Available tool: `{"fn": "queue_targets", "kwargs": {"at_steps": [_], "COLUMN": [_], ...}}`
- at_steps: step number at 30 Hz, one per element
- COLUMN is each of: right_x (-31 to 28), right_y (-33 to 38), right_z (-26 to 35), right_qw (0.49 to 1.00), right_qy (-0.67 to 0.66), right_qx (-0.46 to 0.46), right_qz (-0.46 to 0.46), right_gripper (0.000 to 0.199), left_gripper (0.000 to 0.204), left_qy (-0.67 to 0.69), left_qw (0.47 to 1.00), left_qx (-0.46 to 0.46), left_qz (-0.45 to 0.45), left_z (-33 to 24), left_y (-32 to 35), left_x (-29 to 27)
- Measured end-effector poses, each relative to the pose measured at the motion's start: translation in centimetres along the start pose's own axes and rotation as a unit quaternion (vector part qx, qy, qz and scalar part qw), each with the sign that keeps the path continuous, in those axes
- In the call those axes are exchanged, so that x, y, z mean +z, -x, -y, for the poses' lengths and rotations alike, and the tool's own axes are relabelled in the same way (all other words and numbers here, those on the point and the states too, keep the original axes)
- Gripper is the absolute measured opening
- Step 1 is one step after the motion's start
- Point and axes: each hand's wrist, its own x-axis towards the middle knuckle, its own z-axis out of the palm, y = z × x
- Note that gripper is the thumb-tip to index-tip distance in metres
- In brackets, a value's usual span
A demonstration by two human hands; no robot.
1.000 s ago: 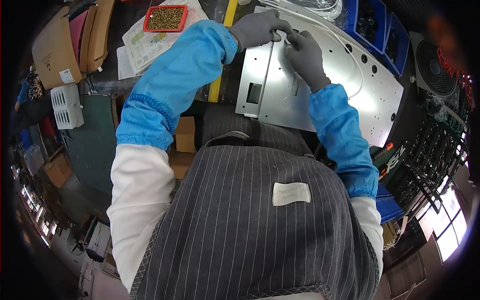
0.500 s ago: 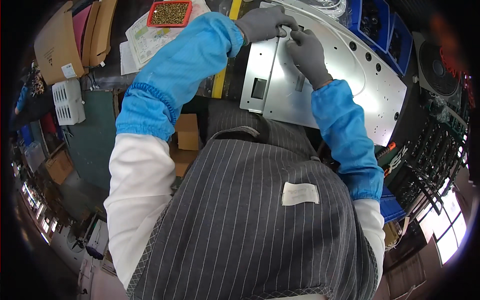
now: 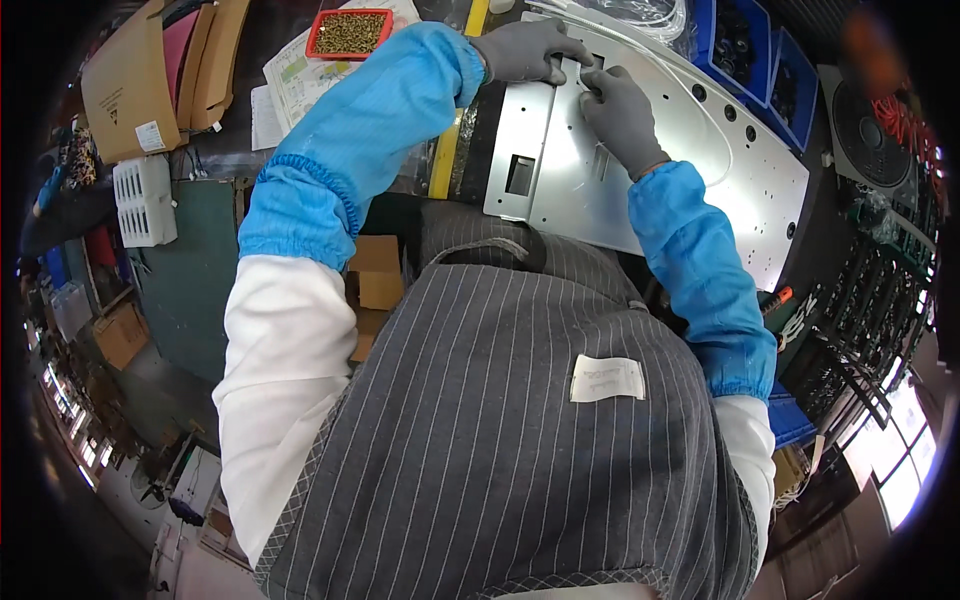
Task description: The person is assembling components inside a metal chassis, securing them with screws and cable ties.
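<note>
A large silver sheet-metal panel (image 3: pixel 690 200) with holes and rectangular cutouts lies on the workbench in front of me. Over its far left part my left hand (image 3: pixel 530 50), in a grey glove, reaches in from the left with fingers bent down at a raised strip of the panel. Close beside it, my right hand (image 3: pixel 622 118), also gloved in grey, has its fingers curled and its fingertips at the same spot. Both hands look closed, but whatever sits between the fingertips is hidden or too small to name. A white cable (image 3: pixel 715 125) curves across the panel to the right.
A red tray (image 3: pixel 318 40) of small brass-coloured screws stands at the far left on printed sheets (image 3: pixel 290 85). Blue bins (image 3: pixel 735 45) with dark parts are at the far right, near a black round fan-like unit (image 3: pixel 868 135). Folded cardboard (image 3: pixel 125 100) leans at left.
My right fingertips have shifted slightly at the same spot, and the left fingers have bent a little lower. The whole view has moved slightly; the panel seems to stay in place.
</note>
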Motion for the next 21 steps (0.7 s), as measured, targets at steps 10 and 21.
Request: {"fn": "queue_targets", "kwargs": {"at_steps": [10,21], "right_x": [-0.3,-5.3], "right_y": [-0.2,-3.0], "right_z": [-0.5,-1.6], "right_qw": [0.999,0.98], "right_qy": [-0.02,0.108], "right_qx": [-0.029,-0.099], "right_qz": [0.01,0.138], "right_gripper": [0.033,0.021], "left_gripper": [0.052,0.068], "left_qy": [-0.031,-0.164], "left_qw": [0.999,0.979], "left_qx": [-0.033,0.093], "left_qz": [0.027,0.073], "left_z": [-1.2,-1.5], "left_y": [-0.3,-0.1], "left_x": [-0.4,-1.4]}}
